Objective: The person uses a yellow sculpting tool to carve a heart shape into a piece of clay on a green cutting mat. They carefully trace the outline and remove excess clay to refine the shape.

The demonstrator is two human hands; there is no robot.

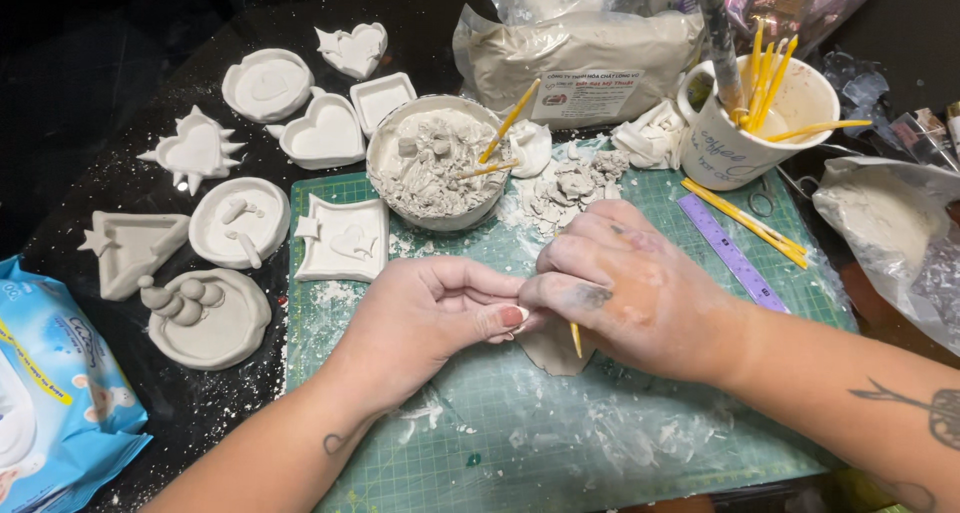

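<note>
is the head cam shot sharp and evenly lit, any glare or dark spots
Head view: mostly sharp, with bright light on the green cutting mat and both hands, left hand, right hand; the black tabletop at upper left falls into deep shadow; a soft sheen shows on the clear plastic bag at right; the edges look slightly stretched.

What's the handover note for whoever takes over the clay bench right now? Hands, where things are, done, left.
Left hand: fingers bent around the edge of the flat clay piece on the green cutting mat, steadying it.
Right hand: pinching a thin yellow stick, tip down on the same clay piece.
Bowl of clay scraps sits at the mat's top edge; cup of yellow sticks and purple ruler to the right.
Done: shaped clay dishes laid out on the dark table left of the mat.
Left: the flat piece is still plain, with no raised rim visible.
</note>
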